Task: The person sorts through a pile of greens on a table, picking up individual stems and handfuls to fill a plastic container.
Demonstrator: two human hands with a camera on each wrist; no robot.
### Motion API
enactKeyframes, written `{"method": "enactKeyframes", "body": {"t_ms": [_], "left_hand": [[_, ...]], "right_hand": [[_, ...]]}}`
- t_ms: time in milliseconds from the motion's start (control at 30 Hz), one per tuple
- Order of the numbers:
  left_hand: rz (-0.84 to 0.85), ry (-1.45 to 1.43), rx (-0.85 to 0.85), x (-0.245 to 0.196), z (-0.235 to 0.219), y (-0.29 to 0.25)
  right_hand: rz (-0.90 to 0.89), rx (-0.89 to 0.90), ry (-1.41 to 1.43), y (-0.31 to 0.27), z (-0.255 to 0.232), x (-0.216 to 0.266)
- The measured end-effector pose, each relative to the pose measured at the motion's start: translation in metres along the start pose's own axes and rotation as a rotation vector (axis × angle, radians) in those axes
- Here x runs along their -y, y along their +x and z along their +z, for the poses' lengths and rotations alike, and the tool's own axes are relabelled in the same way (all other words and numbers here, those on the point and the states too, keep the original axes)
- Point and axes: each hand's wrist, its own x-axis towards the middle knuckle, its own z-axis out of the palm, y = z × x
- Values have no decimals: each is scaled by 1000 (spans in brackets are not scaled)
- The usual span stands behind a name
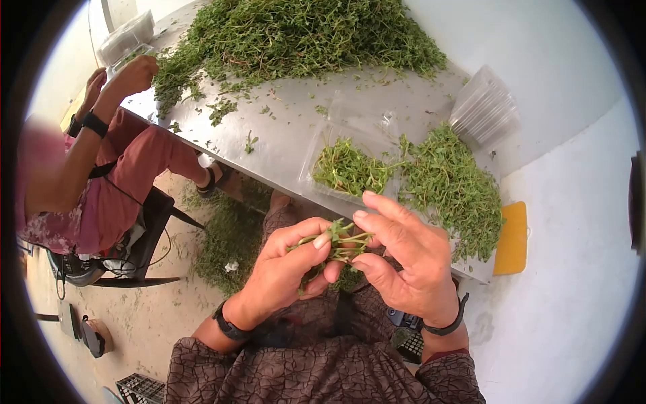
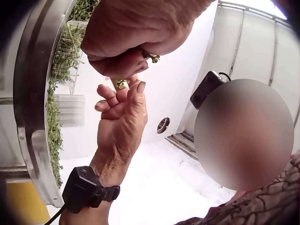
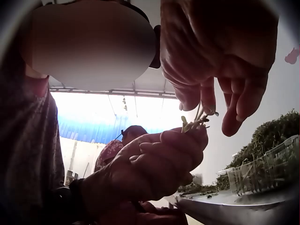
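Observation:
A small bunch of green sprigs (image 1: 340, 242) is held in my left hand (image 1: 286, 259), its thumb laid over the stems and its fingers curled beneath. My right hand (image 1: 410, 259) is at the other side of the bunch; in the right wrist view its thumb and a finger pinch thin stems (image 3: 199, 112), while the other fingers extend loosely. Beyond the hands, a clear plastic container (image 1: 306, 165) with an open lid holds cut greens (image 1: 350, 167). To its right lies a loose pile of similar greens (image 1: 451, 188).
A large heap of greens (image 1: 309, 37) covers the back of the metal table (image 1: 269, 145). Stacked clear containers (image 1: 484, 111) stand at the right, above a yellow board (image 1: 511, 239). At the left sits another person (image 1: 74, 175) beside the table. Greens (image 1: 225, 236) litter the floor.

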Motion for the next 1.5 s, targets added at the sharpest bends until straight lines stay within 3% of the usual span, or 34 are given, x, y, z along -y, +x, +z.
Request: {"method": "enactKeyframes", "body": {"t_ms": [167,233,333,500,567,633,700,767,833,967,1000,1100,1233,1333,1500], "left_hand": [[-46,212,21,0,4,-5],[-25,278,32,-5,3,-8],[132,452,-110,-17,7,-9],[313,629,-232,-38,19,6],[453,896,-323,-44,26,18],[531,974,-347,-41,23,36],[847,1311,-385,-36,22,53],[827,1357,-402,-34,30,64],[950,1559,-414,-27,30,79],[833,1691,-492,-11,31,100],[682,1733,-499,-8,34,102],[591,1769,-418,-6,38,97],[582,1540,-376,-18,29,83],[741,1371,-309,-31,12,71],[813,1383,-266,-35,-6,57]], "right_hand": [[-46,-35,8,-15,6,-2],[87,-62,117,-21,0,4],[160,-130,115,-33,-4,1],[105,-186,35,-49,-3,-10],[122,-198,45,-55,-2,-12],[145,-226,24,-61,-3,-17],[163,-235,39,-65,-7,-19],[180,-243,53,-69,-9,-22],[203,-242,63,-74,-9,-26],[220,-265,69,-80,-9,-30],[226,-260,61,-81,-9,-30],[239,-256,28,-83,-11,-31],[284,-280,17,-87,-11,-32],[277,-295,-17,-84,-12,-34],[204,-267,-172,-61,-21,-33]]}}
